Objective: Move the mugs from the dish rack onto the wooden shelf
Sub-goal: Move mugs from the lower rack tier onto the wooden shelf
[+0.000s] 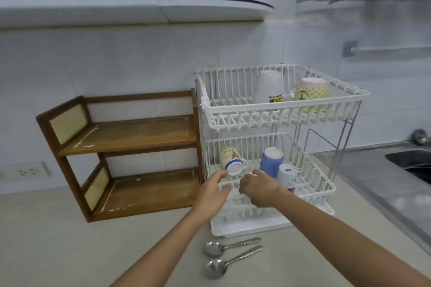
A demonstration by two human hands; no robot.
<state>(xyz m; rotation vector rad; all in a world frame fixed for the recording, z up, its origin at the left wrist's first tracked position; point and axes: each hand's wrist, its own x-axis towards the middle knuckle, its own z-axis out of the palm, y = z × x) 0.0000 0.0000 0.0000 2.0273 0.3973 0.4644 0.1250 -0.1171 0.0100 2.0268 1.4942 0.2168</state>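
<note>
A: Start close in. What lies nearest on the pale counter [70,240]?

B: Two shiny steel spoons [229,246], side by side just in front of the white plastic drip tray [245,228]. They have no part in the job.

A: And the hands?

B: Both reach into the lower tier of the white two-tier plastic dish rack [279,112]. The left hand [213,190] is spread, fingertips just beside the base of a cream mug with an Eiffel Tower print and a blue-rimmed base [232,161], which lies tipped on its side; I cannot tell whether it touches. The right hand [258,190] is loosely curled and holds nothing, near a blue upside-down mug with a white base [271,159] and a white upside-down mug with a coloured print [288,176].

A: Higher up?

B: On the upper tier stand a tall white upside-down cup with dark and yellow lettering [268,87] and a pale yellow-green patterned mug with a pink rim [311,93].

A: The shelf?

B: The brown two-level wooden shelf with woven side panels [130,137] stands just left of the rack, and both boards carry no mug (only pale scuffs).

A: So how far along?

B: As I judge it, barely begun: five pieces remain in the rack, none moved across.
</note>
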